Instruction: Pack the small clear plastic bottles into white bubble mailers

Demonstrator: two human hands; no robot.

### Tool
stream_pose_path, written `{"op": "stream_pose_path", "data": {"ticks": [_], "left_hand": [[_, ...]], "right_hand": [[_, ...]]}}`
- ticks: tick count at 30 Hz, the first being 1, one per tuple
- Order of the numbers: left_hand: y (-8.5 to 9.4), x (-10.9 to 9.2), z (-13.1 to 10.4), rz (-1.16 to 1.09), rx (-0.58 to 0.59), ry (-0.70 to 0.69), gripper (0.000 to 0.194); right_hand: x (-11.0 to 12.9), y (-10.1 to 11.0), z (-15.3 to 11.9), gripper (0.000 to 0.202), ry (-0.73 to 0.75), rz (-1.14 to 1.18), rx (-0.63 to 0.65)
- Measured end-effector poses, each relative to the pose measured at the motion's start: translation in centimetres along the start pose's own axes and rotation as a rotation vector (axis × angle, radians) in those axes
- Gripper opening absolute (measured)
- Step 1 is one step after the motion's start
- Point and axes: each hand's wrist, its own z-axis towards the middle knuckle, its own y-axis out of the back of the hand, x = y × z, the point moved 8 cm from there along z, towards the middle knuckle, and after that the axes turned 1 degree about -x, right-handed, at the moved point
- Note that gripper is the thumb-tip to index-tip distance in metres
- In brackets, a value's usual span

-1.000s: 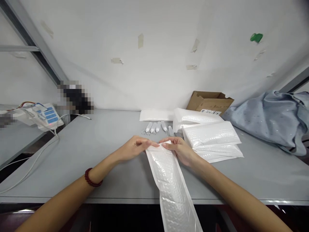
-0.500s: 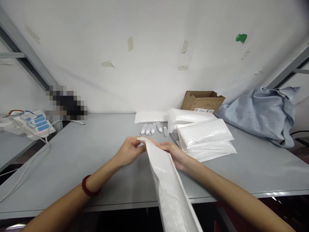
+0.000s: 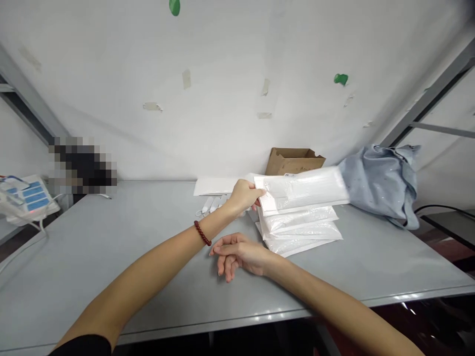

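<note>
My left hand pinches the left end of a white padded envelope, which extends to the right over a stack of similar envelopes. Below it, my right hand hangs over the grey table with fingers apart and nothing in it. A red bead bracelet is on my left wrist. Small white tags with loops lie just behind my left forearm, partly hidden by it. Behind them a flat white envelope lies by the wall.
An open cardboard box stands behind the stack. A light blue cloth bag rests at the right. On the left are a white power strip with cables and a blurred dark object. The grey table has its front edge below my hands.
My left hand has carried the envelope from the front edge up over the stack at the right. My right hand has let go of it and opened. The view has shifted right.
</note>
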Motion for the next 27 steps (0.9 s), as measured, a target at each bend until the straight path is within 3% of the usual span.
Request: {"op": "stream_pose_path", "data": {"ticks": [7, 10, 12, 14, 17, 19, 22, 27], "left_hand": [[-1.6, 1.7, 0.2, 0.085, 0.011, 0.056, 0.028], [-1.2, 2.1, 0.2, 0.131, 0.036, 0.067, 0.038], [0.7, 2.4, 0.5, 0.25, 0.032, 0.057, 0.047], [4.2, 1.8, 1.2, 0.649, -0.073, -0.092, 0.05], [9.8, 2.2, 2.6, 0.855, -0.202, -0.181, 0.021], [12.2, 3.1, 3.7, 0.943, -0.194, -0.221, 0.018], [13.3, 4.3, 5.1, 1.019, -0.121, -0.278, 0.035], [12.2, 5.6, 6.0, 1.052, -0.036, -0.337, 0.036]], "right_hand": [[-0.1, -0.2, 0.1, 0.031, 0.006, -0.005, -0.003], [0.0, -0.1, 0.0, 0.033, 0.006, -0.006, -0.01], [-0.1, -0.1, 0.0, 0.034, -0.002, -0.014, -0.003], [-0.2, -0.3, 0.0, 0.035, -0.015, -0.035, 0.019], [-0.2, -0.7, 0.0, 0.037, -0.026, -0.072, 0.042], [-0.1, -0.9, 0.0, 0.037, -0.029, -0.084, 0.036], [-0.1, -0.8, 0.1, 0.037, -0.03, -0.079, 0.024], [0.0, -0.7, 0.0, 0.036, -0.028, -0.07, 0.025]]}}
